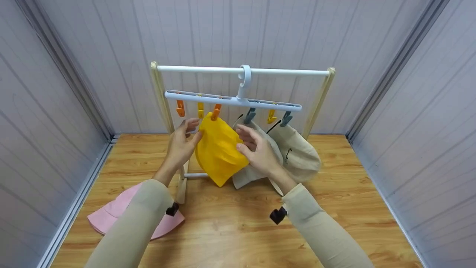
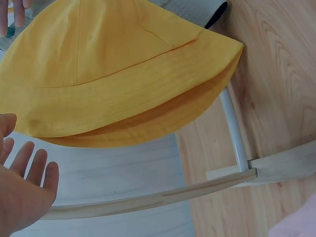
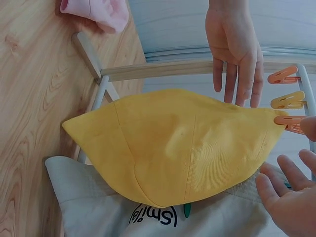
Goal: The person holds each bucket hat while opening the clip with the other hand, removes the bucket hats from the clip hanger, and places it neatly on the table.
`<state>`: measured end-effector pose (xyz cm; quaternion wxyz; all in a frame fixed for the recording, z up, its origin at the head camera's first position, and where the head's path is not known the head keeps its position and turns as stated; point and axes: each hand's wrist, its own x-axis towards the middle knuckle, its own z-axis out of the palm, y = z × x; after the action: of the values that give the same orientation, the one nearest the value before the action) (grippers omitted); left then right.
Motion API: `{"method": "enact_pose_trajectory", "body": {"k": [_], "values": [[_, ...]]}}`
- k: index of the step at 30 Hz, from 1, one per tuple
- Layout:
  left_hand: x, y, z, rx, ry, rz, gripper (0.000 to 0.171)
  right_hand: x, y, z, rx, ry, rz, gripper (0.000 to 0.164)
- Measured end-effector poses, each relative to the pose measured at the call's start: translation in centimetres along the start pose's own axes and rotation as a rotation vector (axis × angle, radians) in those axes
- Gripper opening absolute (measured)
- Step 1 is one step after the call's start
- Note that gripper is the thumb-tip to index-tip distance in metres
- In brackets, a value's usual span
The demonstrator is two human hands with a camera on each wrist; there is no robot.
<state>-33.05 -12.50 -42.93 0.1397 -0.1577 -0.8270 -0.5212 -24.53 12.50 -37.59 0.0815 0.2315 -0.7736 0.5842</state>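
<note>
A yellow bucket hat (image 1: pixel 221 152) hangs by one edge from an orange clip (image 1: pixel 216 112) on a pale blue clip hanger (image 1: pixel 208 98). My left hand (image 1: pixel 183 139) is at the hat's left side, its fingers loosely extended and the thumb right at the brim. On the opposite side, my right hand (image 1: pixel 258 149) has its relaxed fingers spread beside the hat, gripping nothing. The right wrist view shows both hands, the left hand (image 3: pixel 237 59) above the yellow fabric and the right hand (image 3: pixel 291 190) below, near the clipped end.
A grey hat (image 1: pixel 247 176) and a beige hat (image 1: pixel 297 149) hang from dark clips to the right. Bare orange and yellow clips also dangle from the hanger, which hooks over a white rod (image 1: pixel 200 69) on a wooden stand. A pink hat (image 1: pixel 119 203) lies on the wooden tabletop.
</note>
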Motion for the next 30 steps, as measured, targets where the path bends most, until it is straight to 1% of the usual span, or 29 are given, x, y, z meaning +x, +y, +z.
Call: {"method": "enact_pose_trajectory", "body": {"k": [8, 12, 19, 26, 30], "values": [[0.3, 0.2, 0.2, -0.011, 0.013, 0.031, 0.026, 0.0, -0.1, 0.0, -0.004, -0.008, -0.004, 0.048], [0.3, 0.4, 0.3, -0.003, 0.023, 0.025, 0.022, 0.1, -0.1, 0.1, -0.020, 0.000, -0.003, 0.048], [0.2, 0.4, 0.5, -0.030, 0.021, -0.004, 0.023, 0.5, -0.2, 0.4, -0.003, 0.000, 0.022, 0.047], [0.0, 0.5, 0.5, 0.000, 0.016, -0.028, 0.020, 1.6, 2.2, 0.7, -0.019, 0.012, 0.024, 0.048], [-0.1, 0.5, 0.6, -0.011, 0.013, -0.034, 0.019, 2.2, 2.4, 0.9, -0.045, 0.025, 0.019, 0.047]]}}
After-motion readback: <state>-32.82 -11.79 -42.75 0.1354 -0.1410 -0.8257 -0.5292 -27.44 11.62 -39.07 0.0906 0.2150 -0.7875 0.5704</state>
